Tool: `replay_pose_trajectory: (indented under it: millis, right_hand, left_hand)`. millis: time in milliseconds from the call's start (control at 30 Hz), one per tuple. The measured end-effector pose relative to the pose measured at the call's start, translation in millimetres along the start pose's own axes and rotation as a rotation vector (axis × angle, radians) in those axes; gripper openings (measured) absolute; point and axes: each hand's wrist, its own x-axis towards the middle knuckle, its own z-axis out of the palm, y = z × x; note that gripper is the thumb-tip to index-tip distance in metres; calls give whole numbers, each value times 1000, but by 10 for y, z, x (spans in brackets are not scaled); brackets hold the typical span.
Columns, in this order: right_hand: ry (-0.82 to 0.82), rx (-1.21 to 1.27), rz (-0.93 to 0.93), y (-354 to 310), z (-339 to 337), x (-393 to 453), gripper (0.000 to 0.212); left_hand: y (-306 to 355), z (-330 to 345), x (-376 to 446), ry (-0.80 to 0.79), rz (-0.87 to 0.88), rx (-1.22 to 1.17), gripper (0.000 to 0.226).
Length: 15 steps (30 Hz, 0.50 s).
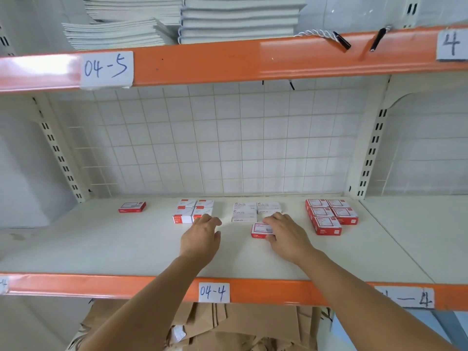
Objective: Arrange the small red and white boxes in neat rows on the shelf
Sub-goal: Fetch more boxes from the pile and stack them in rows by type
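Hands: right hand [283, 233] gripping red-and-white box [260, 230], left hand [202, 236] loose-fingered beside white stack [193, 211].

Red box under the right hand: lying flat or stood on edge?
Flat. The red box shows its broad printed face upward on the shelf, right hand fingers around it.

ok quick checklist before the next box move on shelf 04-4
1. Right hand holds the loose red and white box: ok.
2. Left hand free: cannot tell, fingers touch the four-box white group.
3. Loose box lined up with a row: not ok, it sits in front of the white staples boxes.
4. Red five-box group neat: ok.
5. Lone red box far left grouped: not ok.
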Motion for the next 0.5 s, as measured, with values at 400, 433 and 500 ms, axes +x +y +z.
replay_pose_trajectory:
  millis: [400, 433, 500]
  right_hand:
    - [78, 53, -129, -1491, 415, 298, 43]
    - [81, 61, -122, -1634, 465, 333, 43]
    - [84, 78, -106, -1905, 570, 404, 44]
  left_hand:
    - [-1322, -460, -275, -37, -76, 35, 32]
    - [-1475, -509, -283, -42, -76, 40, 32]
    - [-1762, -604, -293, -47, -79, 46, 32]
